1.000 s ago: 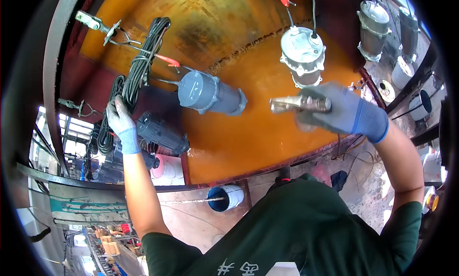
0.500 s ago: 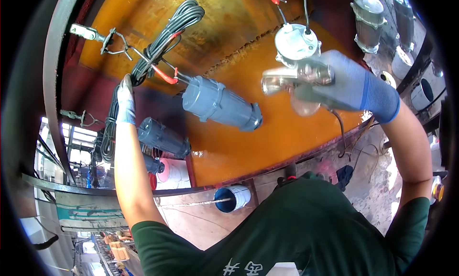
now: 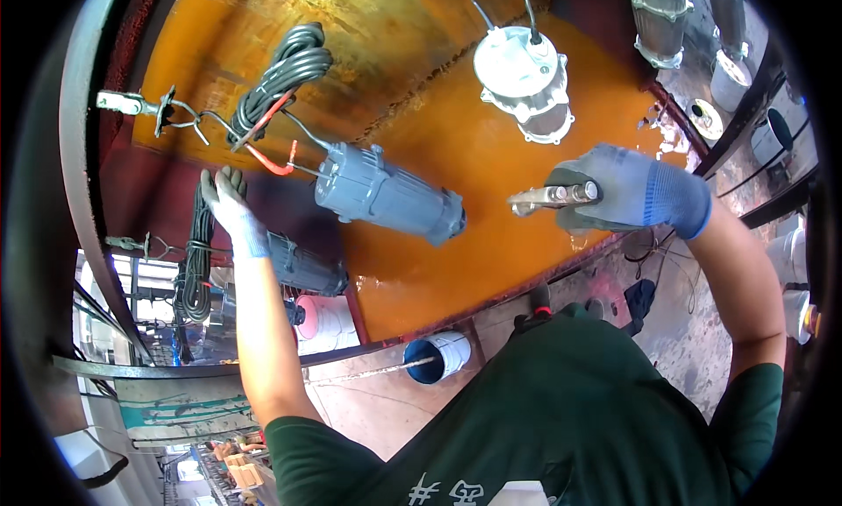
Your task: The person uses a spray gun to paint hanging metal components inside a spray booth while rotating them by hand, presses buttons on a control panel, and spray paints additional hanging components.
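Two gloved hands are up over an orange-stained tank of liquid. Left hand (image 3: pixel 230 206), fingers spread and grasping nothing, rests at the dark tank rim (image 3: pixel 175 203); a second ago it sat lower on that edge, beside the black coiled cable (image 3: pixel 195 260) that now hangs just below-left of it. Just above the left hand a second cable bundle (image 3: pixel 285 72) and a wire hook (image 3: pixel 175 116) hang, with a red lead (image 3: pixel 272 162) running to the grey pump (image 3: pixel 386 197). That pump lies tilted just right of the left hand, partly in the liquid (image 3: pixel 491 173); compared with the earlier frames it sits nearer the middle of the tank, closer to the right hand. Another grey unit (image 3: pixel 303 265) sits below the left hand. Right hand (image 3: pixel 618 190) is clenched on a metal fitting (image 3: pixel 548 195), its tip pointing toward the pump; grip unchanged. Above the right hand hangs a white-capped pump (image 3: pixel 522 76). Judgement: pump and fitting are converging.
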